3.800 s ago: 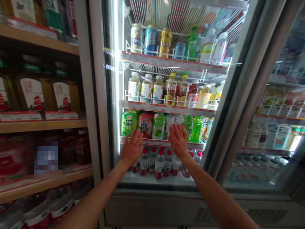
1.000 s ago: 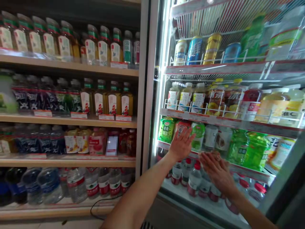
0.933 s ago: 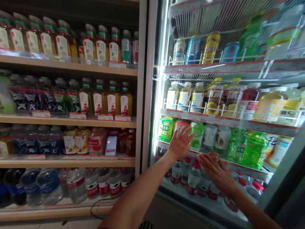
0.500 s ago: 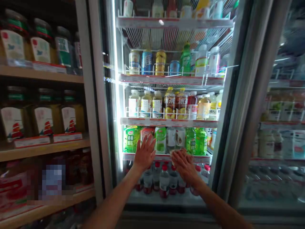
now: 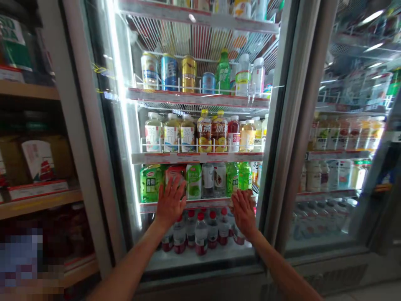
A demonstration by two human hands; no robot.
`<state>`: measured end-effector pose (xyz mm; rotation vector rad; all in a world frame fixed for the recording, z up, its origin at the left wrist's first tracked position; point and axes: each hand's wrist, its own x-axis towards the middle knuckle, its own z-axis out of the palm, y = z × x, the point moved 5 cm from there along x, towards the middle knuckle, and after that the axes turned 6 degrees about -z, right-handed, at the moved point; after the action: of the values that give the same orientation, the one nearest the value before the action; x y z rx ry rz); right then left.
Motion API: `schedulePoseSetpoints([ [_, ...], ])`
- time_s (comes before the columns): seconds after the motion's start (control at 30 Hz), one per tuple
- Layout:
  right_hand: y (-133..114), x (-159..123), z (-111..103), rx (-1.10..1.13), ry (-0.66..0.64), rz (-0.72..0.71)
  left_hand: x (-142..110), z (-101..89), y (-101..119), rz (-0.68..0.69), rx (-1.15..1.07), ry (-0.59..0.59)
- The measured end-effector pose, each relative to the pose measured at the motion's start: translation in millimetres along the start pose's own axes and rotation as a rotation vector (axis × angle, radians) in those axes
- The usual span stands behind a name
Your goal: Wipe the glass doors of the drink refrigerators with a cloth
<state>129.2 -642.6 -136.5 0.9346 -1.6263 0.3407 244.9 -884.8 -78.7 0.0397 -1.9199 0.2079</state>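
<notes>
Shoppers' aisle, close up: a left hand (image 5: 171,202), fingers spread wide, and a right hand (image 5: 243,213), fingers narrower, both open and empty, at the glass door (image 5: 123,125) of a lit drinks cooler (image 5: 200,267) — red-capped water bottles (image 5: 201,235) just behind and below.

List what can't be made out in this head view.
All in the head view:
- Pale item at the right hand: too small, and partly covered by the fingers, to identify.
- Red-and-white bottle: label partly hidden by the left hand.
- Top-shelf drinks: cut off by the top edge.
- Lower-left shelf label: blurred by a pixelated patch.
</notes>
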Motion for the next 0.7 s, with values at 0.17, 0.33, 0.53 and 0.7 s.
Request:
schedulePoseSetpoints([
  [0.17, 66, 48, -27, -0.116, 0.243, 0.181, -1, 1.8, -2, 0.016, 0.005, 0.018],
  [0.33, 77, 36, -24, -0.107, 0.311, 0.274, -1, 3.0, -1, 0.016, 0.019, 0.008],
  [0.53, 48, -27, -10, -0.081, 0.213, 0.265, -1, 0.3, 0, 0.001, 0.000, 0.001],
  [0.7, 104, 62, -33, -0.047, 0.372, 0.389, -1, 1.1, -1, -0.008, 0.003, -0.018],
])
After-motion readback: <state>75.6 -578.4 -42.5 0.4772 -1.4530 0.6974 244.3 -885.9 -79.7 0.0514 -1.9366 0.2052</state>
